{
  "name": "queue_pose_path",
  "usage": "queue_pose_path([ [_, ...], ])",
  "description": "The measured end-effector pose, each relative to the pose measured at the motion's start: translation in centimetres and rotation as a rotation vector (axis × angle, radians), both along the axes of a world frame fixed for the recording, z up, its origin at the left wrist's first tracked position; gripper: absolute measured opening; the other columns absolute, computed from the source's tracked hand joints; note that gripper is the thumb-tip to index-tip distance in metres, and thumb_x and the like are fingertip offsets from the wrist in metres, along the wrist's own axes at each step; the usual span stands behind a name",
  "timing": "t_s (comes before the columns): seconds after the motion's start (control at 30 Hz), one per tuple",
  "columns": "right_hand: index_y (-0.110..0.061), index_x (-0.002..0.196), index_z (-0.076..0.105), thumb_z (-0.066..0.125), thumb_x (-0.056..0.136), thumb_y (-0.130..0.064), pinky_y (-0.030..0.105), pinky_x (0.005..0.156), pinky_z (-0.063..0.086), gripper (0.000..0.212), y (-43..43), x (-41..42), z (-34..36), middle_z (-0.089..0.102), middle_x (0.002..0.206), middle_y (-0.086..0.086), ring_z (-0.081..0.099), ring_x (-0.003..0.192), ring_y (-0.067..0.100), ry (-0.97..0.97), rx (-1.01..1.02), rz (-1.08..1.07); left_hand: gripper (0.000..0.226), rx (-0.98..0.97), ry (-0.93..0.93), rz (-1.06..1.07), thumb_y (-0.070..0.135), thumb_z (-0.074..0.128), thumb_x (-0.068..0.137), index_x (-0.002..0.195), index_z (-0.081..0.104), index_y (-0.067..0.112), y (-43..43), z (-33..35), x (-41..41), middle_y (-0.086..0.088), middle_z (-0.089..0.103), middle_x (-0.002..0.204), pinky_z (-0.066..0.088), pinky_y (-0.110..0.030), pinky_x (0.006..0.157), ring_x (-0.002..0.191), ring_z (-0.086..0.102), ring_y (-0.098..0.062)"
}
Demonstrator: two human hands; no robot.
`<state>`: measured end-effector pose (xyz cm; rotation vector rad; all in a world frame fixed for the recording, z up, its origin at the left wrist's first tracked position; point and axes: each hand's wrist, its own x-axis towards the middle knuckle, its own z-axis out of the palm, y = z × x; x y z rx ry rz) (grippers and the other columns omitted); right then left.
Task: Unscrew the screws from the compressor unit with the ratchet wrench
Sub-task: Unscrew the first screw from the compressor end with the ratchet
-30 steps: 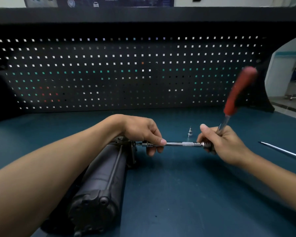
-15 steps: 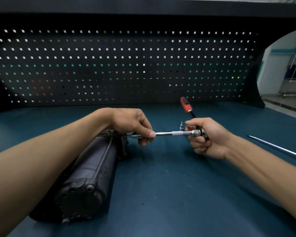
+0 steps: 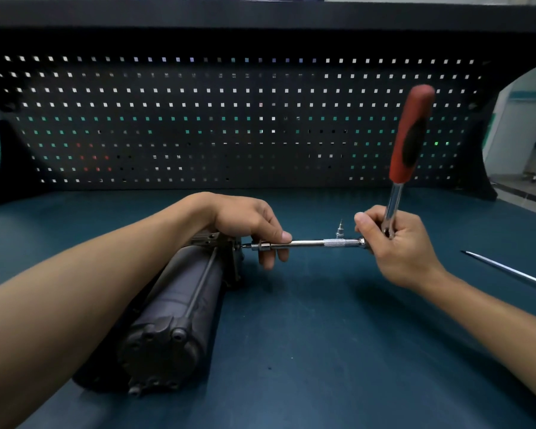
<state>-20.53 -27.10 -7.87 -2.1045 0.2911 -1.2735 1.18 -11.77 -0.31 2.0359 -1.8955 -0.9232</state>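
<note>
Pegboard [image 3: 260, 119], 12 o'clock: black perforated sheet metal with square holes, matte.

Table [image 3: 322, 351]: dark teal mat, smooth with a slight sheen.

Compressor unit [image 3: 174, 308], 7 o'clock: lies on its side on the table. Dark cast-metal cylinder, dull and a bit rough, with a thin tie rod along the body and a bolted end cap facing the camera. Far end points to 1 o'clock.

Ratchet wrench [image 3: 410, 134], 2 o'clock: fat red-and-black rubbery handle stands nearly upright above a polished chrome shank. Chrome extension bar [image 3: 310, 243] runs level toward 9 o'clock, has a knurled band, and its tip sits at the unit's far end face.

Left hand [image 3: 248, 224]: fingers pinch the extension near the socket end, forearm over the unit. Right hand [image 3: 396, 243]: curled round the shank at the ratchet head.

Thin steel rod [image 3: 508, 269], 3 o'clock, lies loose. Small pointed metal piece [image 3: 340, 230] stands just behind the bar; can't tell if it is a screw or a bit.

Step, as I read it: mid-loosening of a far-end screw. The next move calls for swinging the handle while the left hand holds the bar in line with the screw, or the tip could slip off.
</note>
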Motion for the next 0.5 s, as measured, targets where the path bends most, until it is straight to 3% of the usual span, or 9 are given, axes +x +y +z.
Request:
queue_pose_path([
  [0.07,-0.009,0.065,0.058,0.058,0.100,-0.011,0.010,0.056,0.039,0.035,0.1,0.1,0.0,0.055,0.056,-0.017,0.051,0.054,0.002,-0.006,0.005,-0.010,0.030,-0.019,0.025,-0.011,0.043,0.056,0.096,0.090,0.076,0.022,0.0,-0.1,0.0,0.000,0.077,0.081,0.035,-0.028,0.108,0.087,0.066,-0.008],
  [0.13,-0.005,0.064,0.057,0.057,0.100,-0.012,0.013,0.053,0.040,0.036,-0.1,0.2,0.0,0.054,0.055,-0.015,0.049,0.052,0.003,0.020,0.103,0.024,0.031,-0.034,0.040,-0.006,0.047,0.059,0.090,0.087,0.076,0.022,0.0,-0.1,0.0,0.000,0.076,0.079,0.038,-0.026,0.100,0.082,0.066,-0.007],
  [0.2,-0.003,0.063,0.058,0.057,0.100,-0.014,0.018,0.047,0.038,0.039,-0.3,0.3,0.3,0.048,0.050,-0.012,0.044,0.048,0.006,0.065,0.257,0.078,0.028,-0.042,0.027,-0.001,0.047,0.061,0.089,0.084,0.076,0.023,0.0,-0.1,0.0,0.001,0.076,0.078,0.038,-0.024,0.092,0.078,0.064,-0.003],
  [0.4,-0.006,0.077,0.066,0.052,0.100,-0.032,0.022,0.035,0.021,0.038,-0.1,0.9,1.2,0.032,0.038,-0.001,0.025,0.033,0.012,0.242,0.670,0.083,0.022,-0.069,0.028,0.021,0.038,0.064,0.093,0.082,0.076,0.022,0.0,-0.2,0.0,0.002,0.075,0.076,0.041,-0.022,0.090,0.077,0.064,-0.005],
  [0.5,-0.013,0.064,0.063,0.049,0.096,-0.034,0.019,0.037,0.015,0.040,0.3,0.6,1.6,0.027,0.036,0.000,0.018,0.031,0.012,0.354,0.967,0.168,0.021,-0.072,0.040,0.020,0.037,0.065,0.093,0.081,0.076,0.022,0.0,-0.4,0.1,0.002,0.075,0.076,0.041,-0.023,0.092,0.077,0.064,-0.006],
])
